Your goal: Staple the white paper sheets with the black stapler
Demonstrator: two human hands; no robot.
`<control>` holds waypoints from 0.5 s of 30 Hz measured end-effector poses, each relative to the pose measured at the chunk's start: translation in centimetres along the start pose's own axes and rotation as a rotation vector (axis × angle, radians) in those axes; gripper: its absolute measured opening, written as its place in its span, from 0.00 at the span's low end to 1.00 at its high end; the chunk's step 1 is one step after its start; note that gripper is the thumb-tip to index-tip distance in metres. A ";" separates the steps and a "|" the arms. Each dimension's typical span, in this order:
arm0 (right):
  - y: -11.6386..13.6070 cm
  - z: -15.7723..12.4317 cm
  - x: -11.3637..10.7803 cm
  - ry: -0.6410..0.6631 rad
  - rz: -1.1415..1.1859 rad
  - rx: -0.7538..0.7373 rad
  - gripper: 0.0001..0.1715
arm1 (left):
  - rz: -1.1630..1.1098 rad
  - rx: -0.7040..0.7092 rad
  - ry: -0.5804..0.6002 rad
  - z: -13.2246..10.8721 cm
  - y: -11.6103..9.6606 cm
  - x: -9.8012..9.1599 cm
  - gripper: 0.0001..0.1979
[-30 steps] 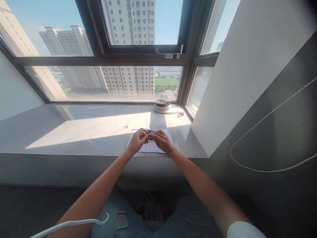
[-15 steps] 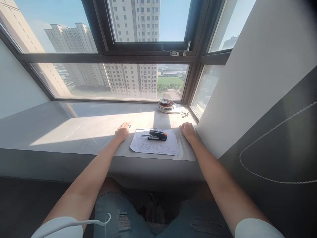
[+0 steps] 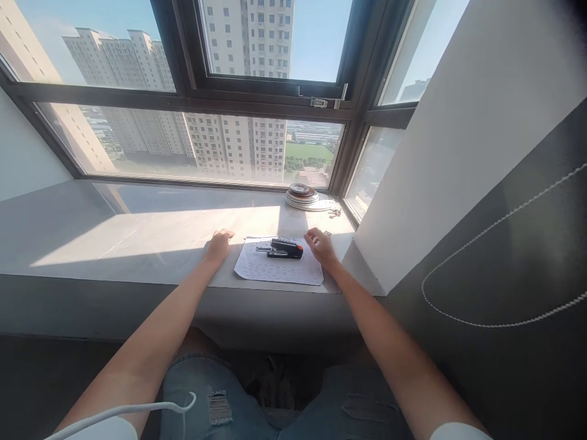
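A black stapler (image 3: 285, 249) with a red-orange patch at its right end lies on printed paper (image 3: 275, 272) on the windowsill. Its metal front points left. My left hand (image 3: 219, 246) rests on the sill left of the paper, fingers curled together; whatever may be in them is too small to make out. My right hand (image 3: 321, 246) is over the paper's right edge, fingers partly apart, with the fingertips close to the stapler's red end but not gripping it. Just beyond this hand is a tiny object (image 3: 327, 233) that I cannot identify.
A stack of plates (image 3: 302, 197) stands near the window at the back right, with keys (image 3: 334, 213) beside it. A slanted white wall (image 3: 413, 171) bounds the right side. A beaded cord (image 3: 458, 318) hangs there. The sill's front edge (image 3: 151, 283) runs before my knees.
My right hand has moved left from the sill beside the paper toward the stapler. My left fingers have curled in at the same spot. The view has shifted slightly.
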State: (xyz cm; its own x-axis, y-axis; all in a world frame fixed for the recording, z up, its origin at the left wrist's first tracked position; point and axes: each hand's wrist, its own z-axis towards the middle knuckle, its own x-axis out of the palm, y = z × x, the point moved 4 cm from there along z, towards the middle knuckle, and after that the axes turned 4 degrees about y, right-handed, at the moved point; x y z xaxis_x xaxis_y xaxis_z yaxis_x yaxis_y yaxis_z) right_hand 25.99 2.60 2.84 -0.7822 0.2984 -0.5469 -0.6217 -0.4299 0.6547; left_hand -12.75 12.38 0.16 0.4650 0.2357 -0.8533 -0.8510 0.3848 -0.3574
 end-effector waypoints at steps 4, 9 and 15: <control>2.7 -0.4 2.8 0.220 0.109 -0.127 0.18 | 0.026 0.085 -0.038 -1.4 -1.6 -1.2 0.23; 2.4 -0.9 3.5 0.330 0.086 -0.075 0.23 | 0.046 0.270 -0.089 -3.6 -3.6 -2.7 0.19; 1.5 -0.7 3.9 0.344 0.015 -0.068 0.22 | 0.079 0.256 -0.138 -4.0 -4.6 -3.0 0.13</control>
State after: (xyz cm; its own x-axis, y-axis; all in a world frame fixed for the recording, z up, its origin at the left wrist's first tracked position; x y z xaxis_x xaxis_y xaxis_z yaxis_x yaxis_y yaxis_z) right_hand 22.07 2.49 1.33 -0.7248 -0.0077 -0.6889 -0.5975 -0.4909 0.6340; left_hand -11.20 6.31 2.79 0.4437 0.3865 -0.8085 -0.8047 0.5689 -0.1697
